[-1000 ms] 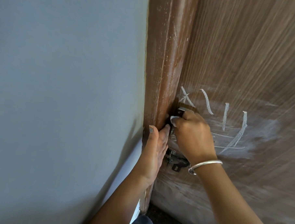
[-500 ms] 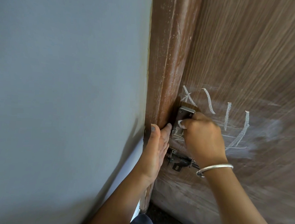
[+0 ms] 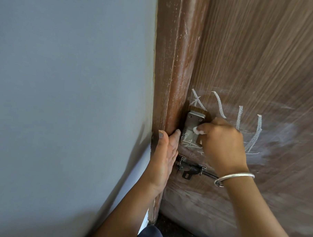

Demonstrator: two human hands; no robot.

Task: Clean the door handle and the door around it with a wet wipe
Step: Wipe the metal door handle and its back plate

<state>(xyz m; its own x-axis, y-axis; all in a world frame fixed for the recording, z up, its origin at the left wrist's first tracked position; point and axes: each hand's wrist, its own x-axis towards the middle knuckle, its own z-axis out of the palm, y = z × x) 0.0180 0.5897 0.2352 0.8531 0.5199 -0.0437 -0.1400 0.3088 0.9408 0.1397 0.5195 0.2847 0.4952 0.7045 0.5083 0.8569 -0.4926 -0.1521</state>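
A grey metal door handle (image 3: 192, 128) is fixed at the left edge of a brown wood-grain door (image 3: 262, 60). My right hand (image 3: 222, 142) pinches a small white wet wipe (image 3: 252, 133) and presses it against the handle's right side. The hand covers the lower right part of the handle. My left hand (image 3: 165, 154) lies flat with straight fingers on the brown door frame (image 3: 174, 65), its fingertips beside the handle. White chalk strokes (image 3: 255, 133) and smears mark the door to the right of the handle.
A dark sliding bolt latch (image 3: 191, 169) sits on the door just below the handle. A plain grey wall (image 3: 72, 96) fills the left half. A metal bangle (image 3: 234, 177) circles my right wrist. Dark floor shows at the bottom.
My right hand has slid right and slightly down, uncovering the handle's top plate with its screws. The wipe now shows at my fingertips. My left hand has stayed on the frame.
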